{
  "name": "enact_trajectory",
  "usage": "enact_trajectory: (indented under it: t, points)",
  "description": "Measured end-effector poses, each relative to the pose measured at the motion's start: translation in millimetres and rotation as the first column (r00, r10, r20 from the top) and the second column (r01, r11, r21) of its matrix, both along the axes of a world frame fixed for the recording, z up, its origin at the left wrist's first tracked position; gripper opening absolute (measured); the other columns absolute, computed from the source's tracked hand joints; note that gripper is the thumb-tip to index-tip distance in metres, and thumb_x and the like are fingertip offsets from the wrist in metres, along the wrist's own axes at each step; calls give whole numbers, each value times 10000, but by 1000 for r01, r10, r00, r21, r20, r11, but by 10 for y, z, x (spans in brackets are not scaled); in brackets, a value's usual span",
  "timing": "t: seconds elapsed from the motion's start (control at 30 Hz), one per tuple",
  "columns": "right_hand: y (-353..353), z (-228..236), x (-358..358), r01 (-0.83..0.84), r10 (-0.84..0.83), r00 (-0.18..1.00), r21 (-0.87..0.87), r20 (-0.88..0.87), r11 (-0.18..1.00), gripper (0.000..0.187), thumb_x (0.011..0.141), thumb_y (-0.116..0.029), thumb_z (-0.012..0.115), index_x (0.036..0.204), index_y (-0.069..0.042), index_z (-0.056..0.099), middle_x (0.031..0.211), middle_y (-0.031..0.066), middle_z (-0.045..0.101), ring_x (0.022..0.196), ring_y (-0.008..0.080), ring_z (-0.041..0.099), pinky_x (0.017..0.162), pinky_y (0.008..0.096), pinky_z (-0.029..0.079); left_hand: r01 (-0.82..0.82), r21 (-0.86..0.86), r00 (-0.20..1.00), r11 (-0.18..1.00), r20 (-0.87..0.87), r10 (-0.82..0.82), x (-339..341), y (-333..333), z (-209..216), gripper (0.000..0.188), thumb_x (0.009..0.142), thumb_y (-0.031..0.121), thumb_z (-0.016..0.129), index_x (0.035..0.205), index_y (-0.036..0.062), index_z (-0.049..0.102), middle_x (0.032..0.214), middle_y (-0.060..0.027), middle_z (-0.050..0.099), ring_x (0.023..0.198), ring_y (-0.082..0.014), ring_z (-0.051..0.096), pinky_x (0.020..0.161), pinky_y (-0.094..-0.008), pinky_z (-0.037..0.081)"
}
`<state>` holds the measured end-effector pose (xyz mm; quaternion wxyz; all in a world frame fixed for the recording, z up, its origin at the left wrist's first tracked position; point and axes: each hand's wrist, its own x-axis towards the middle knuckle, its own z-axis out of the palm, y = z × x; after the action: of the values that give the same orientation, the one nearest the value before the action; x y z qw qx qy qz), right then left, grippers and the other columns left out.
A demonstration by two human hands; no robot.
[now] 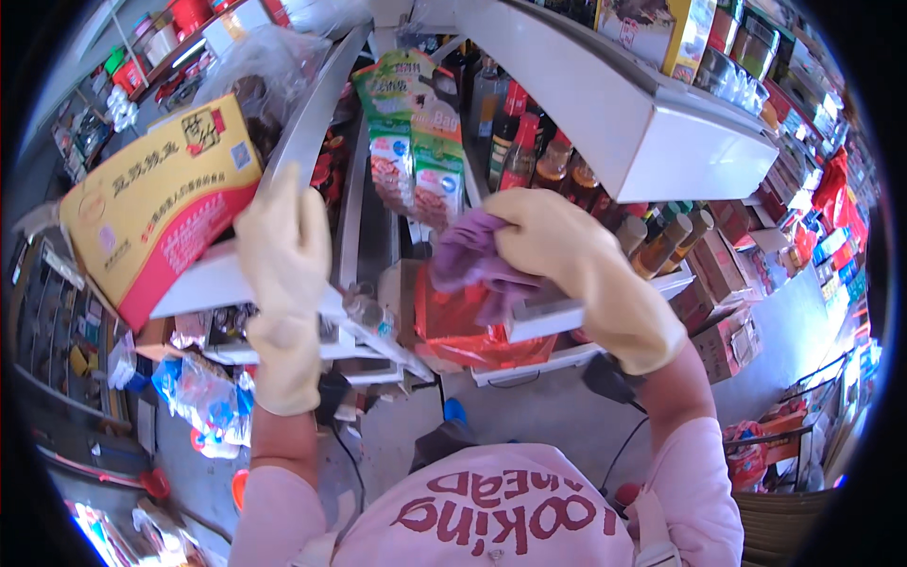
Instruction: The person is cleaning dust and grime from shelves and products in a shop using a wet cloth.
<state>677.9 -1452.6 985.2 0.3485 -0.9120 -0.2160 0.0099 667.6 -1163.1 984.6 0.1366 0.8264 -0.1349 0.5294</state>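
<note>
Wiping the shelf edge (548,317) is in hand: right hand (567,255) fingers bunch a purple cloth (468,255) at centre; left hand (283,250), at nine o'clock, rests flat, fingers spread, steadying the neighbouring shelf (203,283); next, drag the cloth along

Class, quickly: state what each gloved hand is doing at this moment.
Left hand: open, fingers flat on the white shelf edge.
Right hand: closed, gripping a purple cloth against the shelf.
</note>
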Motion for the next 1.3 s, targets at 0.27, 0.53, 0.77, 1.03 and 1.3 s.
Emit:
enact_trajectory:
  t: [0.27, 0.53, 0.77, 1.03, 1.3]
  points:
    - [-1166, -198, -877, 312, -189, 927, 387, -324, 868, 443, 798, 47, 425, 1102, 7, 745, 976, 76, 743, 857, 135, 664, 773, 261, 527, -351, 181, 805, 919, -443, 395, 66, 776, 94, 420, 995, 337, 442, 991, 10, 707, 960, -280, 705, 956, -456, 674, 883, -537, 512]
    - [-749, -761, -1022, 66, -101, 965, 148, 244, 987, 443, 835, 51, 536, 1231, -65, 698, 1230, 162, 713, 936, 285, 718, 745, 355, 577, -497, 205, 741, 843, -406, 535, 75, 748, -35, 460, 1038, 406, 393, 965, 70, 698, 935, -238, 718, 928, -462, 677, 861, -567, 509]
    - [-168, -1627, -717, 335, 60, 720, -422, 691, 842, 254, 806, -65, 653, 1054, -11, 664, 1028, 143, 708, 841, 324, 711, 692, 420, 594, -530, 203, 765, 823, -304, 568, 70, 688, -81, 494, 1040, 413, 379, 884, 81, 709, 852, -213, 727, 855, -426, 709, 809, -542, 543]
    - [-167, -1083, 81, 92, -4, 939, -240, 344, 966, 183, 845, -127, 619, 971, -83, 744, 1019, 188, 724, 1015, 412, 672, 881, 502, 551, -528, 210, 767, 823, -297, 569, 168, 825, -132, 490, 1028, 429, 389, 917, 91, 725, 893, -205, 729, 883, -427, 699, 822, -541, 535]
    - [381, -1204, 986, 154, 81, 908, -507, 411, 848, 166, 899, -112, 619, 1049, -107, 689, 1153, 156, 688, 1070, 393, 676, 895, 499, 559, -526, 200, 794, 827, -233, 561, 146, 759, -162, 490, 1032, 403, 386, 854, 112, 739, 840, -153, 747, 833, -371, 724, 789, -512, 560]
